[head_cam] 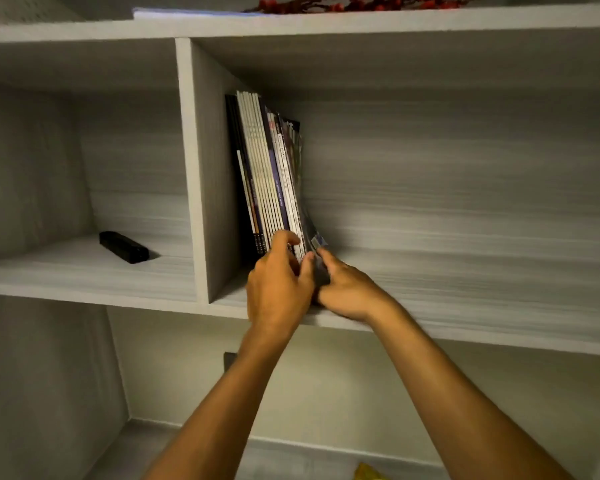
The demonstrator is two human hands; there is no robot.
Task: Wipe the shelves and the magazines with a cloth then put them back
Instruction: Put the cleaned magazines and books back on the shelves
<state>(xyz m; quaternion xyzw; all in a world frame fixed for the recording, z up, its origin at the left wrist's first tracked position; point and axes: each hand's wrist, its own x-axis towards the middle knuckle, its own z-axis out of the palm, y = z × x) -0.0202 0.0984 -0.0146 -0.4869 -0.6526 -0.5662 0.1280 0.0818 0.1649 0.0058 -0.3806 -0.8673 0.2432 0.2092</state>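
Observation:
A row of several magazines (269,168) stands upright in the right compartment of a grey shelf unit (465,299), leaning against the vertical divider (201,168). My left hand (278,289) grips the bottom of the magazines, its thumb and fingers curled round their lower spines. My right hand (347,289) touches the outermost magazine's lower edge from the right, fingers against its cover. A bit of yellow material (369,472), possibly a cloth, shows at the bottom edge on the lower shelf.
A small black box-like object (123,247) lies on the shelf of the left compartment. Red dried flowers (361,3) and a flat white item (187,12) sit on the top board. The shelf stretches bare to the right of the magazines.

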